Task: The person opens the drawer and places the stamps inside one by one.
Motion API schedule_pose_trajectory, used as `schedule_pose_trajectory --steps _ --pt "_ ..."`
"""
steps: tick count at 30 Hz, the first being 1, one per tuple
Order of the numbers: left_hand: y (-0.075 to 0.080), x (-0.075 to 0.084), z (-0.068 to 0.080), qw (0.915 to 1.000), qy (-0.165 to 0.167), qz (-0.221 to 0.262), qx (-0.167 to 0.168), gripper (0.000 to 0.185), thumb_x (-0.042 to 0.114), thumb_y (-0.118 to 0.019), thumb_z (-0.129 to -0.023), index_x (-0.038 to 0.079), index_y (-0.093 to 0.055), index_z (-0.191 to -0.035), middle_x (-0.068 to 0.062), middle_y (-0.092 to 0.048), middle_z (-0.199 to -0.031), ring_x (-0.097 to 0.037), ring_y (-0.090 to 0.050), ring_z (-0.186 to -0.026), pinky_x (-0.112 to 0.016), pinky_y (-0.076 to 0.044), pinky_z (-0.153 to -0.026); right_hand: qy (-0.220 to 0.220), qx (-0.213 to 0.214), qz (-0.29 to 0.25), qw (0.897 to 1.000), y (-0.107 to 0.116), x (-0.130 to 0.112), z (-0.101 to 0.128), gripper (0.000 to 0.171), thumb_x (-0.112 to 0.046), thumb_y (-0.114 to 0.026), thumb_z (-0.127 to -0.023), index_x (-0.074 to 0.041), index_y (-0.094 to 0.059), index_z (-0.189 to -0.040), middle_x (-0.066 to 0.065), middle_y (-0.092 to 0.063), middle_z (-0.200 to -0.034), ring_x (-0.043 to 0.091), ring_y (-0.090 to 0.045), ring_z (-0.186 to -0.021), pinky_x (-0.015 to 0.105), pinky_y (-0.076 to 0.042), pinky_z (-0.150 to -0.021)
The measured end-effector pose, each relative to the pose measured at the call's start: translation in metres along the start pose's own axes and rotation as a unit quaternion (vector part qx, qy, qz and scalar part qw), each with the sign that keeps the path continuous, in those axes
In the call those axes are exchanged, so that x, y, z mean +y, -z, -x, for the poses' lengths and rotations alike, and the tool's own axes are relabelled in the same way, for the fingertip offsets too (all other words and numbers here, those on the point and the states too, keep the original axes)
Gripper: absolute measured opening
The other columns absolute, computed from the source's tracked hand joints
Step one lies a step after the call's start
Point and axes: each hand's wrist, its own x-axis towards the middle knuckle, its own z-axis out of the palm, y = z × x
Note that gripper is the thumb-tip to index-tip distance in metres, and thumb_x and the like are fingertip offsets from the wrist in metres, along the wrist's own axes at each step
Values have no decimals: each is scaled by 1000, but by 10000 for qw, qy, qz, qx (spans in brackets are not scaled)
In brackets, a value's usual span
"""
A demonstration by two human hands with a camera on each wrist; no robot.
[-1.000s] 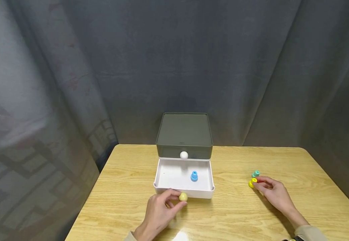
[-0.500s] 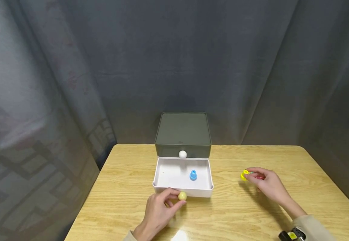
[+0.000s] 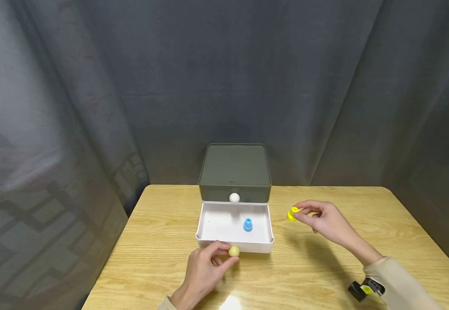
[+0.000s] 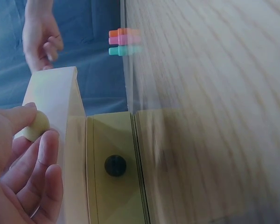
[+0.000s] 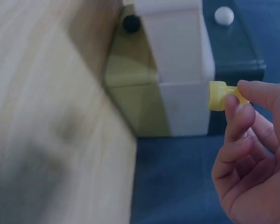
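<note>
My left hand (image 3: 202, 273) pinches the pale yellow round knob (image 3: 233, 251) of the white drawer (image 3: 216, 244), which stands pulled out. Inside it, right of the middle, a blue stepped plastic piece (image 3: 248, 224) stands upright. To the right of the drawer, my right hand (image 3: 329, 221) is raised over the table and holds a yellow stepped plastic piece (image 3: 292, 214) between thumb and fingertips. In the right wrist view, the narrow end of this yellow piece (image 5: 218, 95) is in the fingers and its wide end points away from them.
Above the drawer is a dark drawer with a white knob (image 3: 234, 197); below, an olive one with a black knob (image 4: 115, 165). In the left wrist view, orange (image 4: 114, 33), pink (image 4: 115, 41) and teal pieces (image 4: 115, 51) stand on the table. A grey curtain (image 3: 247, 86) hangs behind.
My right hand has lifted the yellow piece off the table from beside a teal one and carried it left and away from me, nearer the drawer. The left hand keeps its hold.
</note>
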Motion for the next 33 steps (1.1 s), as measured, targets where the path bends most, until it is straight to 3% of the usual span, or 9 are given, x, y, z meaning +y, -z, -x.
schedule_pose_trajectory --steps 12,19,26,30,33 --pt "0 -1 1 10000 -29 20 -6 29 20 -96 -77 21 -76 -98 8 -82 -84 17 -56 -61 -9 -48 -55 515 -550 -162 9970 -25 -59 -17 29 -23 -83 -93 -6 -79 -115 5 -75 -93 11 -51 -53 24 -44 -48" --pt "1 0 1 9999 83 51 -104 28 20 -96 -78 22 -76 -98 8 -82 -85 17 -56 -62 -11 -49 -56 848 -1124 -73 9900 -47 -81 -32 23 -22 -82 -93 -8 -79 -112 3 -74 -92 20 -61 -55 27 -53 -51" --pt "0 -3 1 9997 -246 79 41 26 19 -94 -80 22 -75 -99 8 -82 -84 14 -59 -61 -10 -49 -55 927 -1647 90 9819 -74 -95 -45 24 -19 -84 -92 -5 -79 -110 0 -76 -89 15 -63 -55 30 -57 -53" --pt "-1 -4 2 9994 -329 41 62 27 20 -95 -79 21 -75 -99 8 -82 -84 14 -59 -62 -9 -49 -55 826 -1703 264 9816 -87 -97 -48 19 -18 -84 -92 -7 -80 -107 -2 -77 -88 22 -68 -56 28 -57 -51" --pt "-1 -4 2 9995 -314 73 22 28 20 -95 -79 20 -75 -99 7 -82 -85 15 -59 -62 -10 -50 -55 795 -1698 477 9811 -95 -96 -50 17 -17 -84 -92 -9 -81 -106 -4 -78 -87 17 -69 -61 26 -55 -52"
